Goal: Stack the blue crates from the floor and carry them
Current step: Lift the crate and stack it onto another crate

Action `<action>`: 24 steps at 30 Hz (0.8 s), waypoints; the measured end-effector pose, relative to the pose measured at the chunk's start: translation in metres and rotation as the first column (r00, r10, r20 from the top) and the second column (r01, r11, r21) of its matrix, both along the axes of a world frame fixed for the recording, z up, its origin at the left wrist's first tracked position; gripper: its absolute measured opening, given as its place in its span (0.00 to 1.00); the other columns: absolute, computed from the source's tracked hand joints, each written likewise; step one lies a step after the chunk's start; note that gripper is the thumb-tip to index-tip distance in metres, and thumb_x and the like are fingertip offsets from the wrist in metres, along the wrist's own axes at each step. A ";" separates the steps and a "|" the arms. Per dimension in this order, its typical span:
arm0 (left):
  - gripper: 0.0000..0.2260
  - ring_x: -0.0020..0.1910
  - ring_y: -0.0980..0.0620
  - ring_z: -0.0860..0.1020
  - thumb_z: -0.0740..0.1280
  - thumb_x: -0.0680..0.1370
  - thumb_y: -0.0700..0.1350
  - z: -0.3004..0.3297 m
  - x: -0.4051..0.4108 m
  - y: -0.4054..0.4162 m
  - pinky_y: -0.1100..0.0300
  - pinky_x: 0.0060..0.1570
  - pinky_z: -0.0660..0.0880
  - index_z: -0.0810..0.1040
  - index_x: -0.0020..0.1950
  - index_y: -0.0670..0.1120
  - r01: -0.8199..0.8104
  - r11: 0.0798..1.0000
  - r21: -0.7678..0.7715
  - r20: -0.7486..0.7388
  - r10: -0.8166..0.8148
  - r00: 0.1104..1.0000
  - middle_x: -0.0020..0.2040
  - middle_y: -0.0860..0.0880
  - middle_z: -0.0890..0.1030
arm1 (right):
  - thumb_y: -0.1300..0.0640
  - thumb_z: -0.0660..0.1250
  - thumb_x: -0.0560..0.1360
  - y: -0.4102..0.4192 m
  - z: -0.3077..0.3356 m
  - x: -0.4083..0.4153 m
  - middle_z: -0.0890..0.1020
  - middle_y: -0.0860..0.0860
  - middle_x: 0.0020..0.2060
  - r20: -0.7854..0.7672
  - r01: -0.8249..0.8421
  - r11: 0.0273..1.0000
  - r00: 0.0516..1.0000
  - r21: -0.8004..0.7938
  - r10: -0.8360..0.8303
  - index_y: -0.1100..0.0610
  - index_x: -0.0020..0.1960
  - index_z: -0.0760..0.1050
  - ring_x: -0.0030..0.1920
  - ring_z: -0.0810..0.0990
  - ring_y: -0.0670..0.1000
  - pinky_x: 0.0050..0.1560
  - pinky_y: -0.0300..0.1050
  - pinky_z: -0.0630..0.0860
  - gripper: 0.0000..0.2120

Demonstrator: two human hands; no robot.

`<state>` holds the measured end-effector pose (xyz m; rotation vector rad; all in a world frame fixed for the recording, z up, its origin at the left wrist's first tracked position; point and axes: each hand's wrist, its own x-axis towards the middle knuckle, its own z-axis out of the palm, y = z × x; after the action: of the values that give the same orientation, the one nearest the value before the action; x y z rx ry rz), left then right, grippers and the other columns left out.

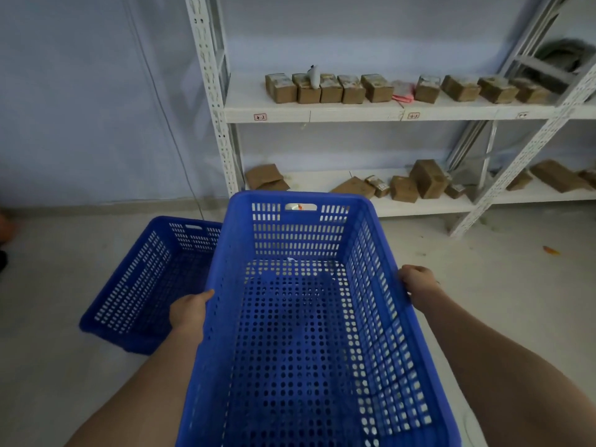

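between the person's two bare forearms, a blue crate (309, 317) with perforated walls and floor is held up off the floor, its long axis pointing away toward a white shelf unit (222, 108). the left hand (190, 309) grips the crate's left rim with the thumb lying over the top edge and the other fingers hidden behind the wall (so their exact curl cannot be told). the right hand (417, 282) is clamped on the right rim, knuckles up, fingers wrapped down the outside. a second blue crate (142, 285) sits on the pale floor (483, 269) to the left, partly hidden behind the held one and turned at an angle to it. both crates look empty. on the shelves behind, small brown boxes (351, 88) stand in a row on the upper board, and more cardboard boxes (425, 179) lie scattered on the lower one. a thin cable (161, 101) runs down the wall.
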<state>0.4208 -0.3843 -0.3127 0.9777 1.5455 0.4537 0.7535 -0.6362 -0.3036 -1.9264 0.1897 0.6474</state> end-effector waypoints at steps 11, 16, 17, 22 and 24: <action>0.11 0.44 0.46 0.74 0.73 0.72 0.45 -0.056 0.017 0.016 0.44 0.54 0.77 0.70 0.37 0.47 -0.002 0.999 0.034 0.055 0.000 0.999 0.42 0.43 0.74 | 0.68 0.61 0.71 0.005 -0.045 -0.003 0.71 0.55 0.33 -0.055 0.032 0.999 0.998 0.015 -0.031 0.57 0.32 0.69 0.32 0.69 0.53 0.30 0.40 0.65 0.11; 0.13 0.38 0.47 0.73 0.74 0.71 0.46 -0.087 0.015 0.020 0.48 0.49 0.77 0.70 0.35 0.47 -0.008 1.000 0.014 0.036 0.007 0.999 0.37 0.44 0.73 | 0.68 0.61 0.71 0.005 -0.072 -0.008 0.72 0.55 0.34 -0.052 0.069 0.996 0.996 0.050 -0.066 0.57 0.34 0.72 0.34 0.70 0.53 0.33 0.41 0.67 0.10; 0.14 0.36 0.47 0.73 0.74 0.71 0.46 -0.093 0.014 0.020 0.49 0.48 0.76 0.70 0.33 0.47 -0.012 1.000 0.010 0.029 0.012 1.000 0.35 0.45 0.72 | 0.68 0.61 0.71 0.005 -0.078 -0.010 0.72 0.55 0.33 -0.052 0.077 0.995 0.996 0.056 -0.074 0.57 0.34 0.71 0.33 0.70 0.52 0.33 0.41 0.66 0.10; 0.13 0.41 0.46 0.77 0.75 0.69 0.46 -0.120 0.009 0.019 0.47 0.53 0.79 0.73 0.32 0.45 -0.034 0.999 -0.016 0.004 0.034 0.999 0.35 0.47 0.76 | 0.68 0.61 0.71 0.002 -0.105 -0.016 0.70 0.54 0.31 -0.055 0.110 0.992 0.993 0.062 -0.107 0.57 0.33 0.71 0.30 0.68 0.52 0.32 0.42 0.67 0.11; 0.12 0.45 0.45 0.78 0.76 0.68 0.47 -0.129 0.007 0.018 0.46 0.54 0.79 0.74 0.33 0.45 -0.036 0.999 -0.021 -0.002 0.036 0.999 0.36 0.47 0.77 | 0.68 0.61 0.71 0.003 -0.111 -0.016 0.69 0.54 0.30 -0.055 0.111 0.992 0.993 0.058 -0.108 0.57 0.33 0.70 0.30 0.67 0.52 0.33 0.42 0.66 0.11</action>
<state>0.4282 -0.3663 -0.4415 0.9355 1.5687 0.4610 0.7372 -0.6331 -0.4147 -1.8279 0.3028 0.6228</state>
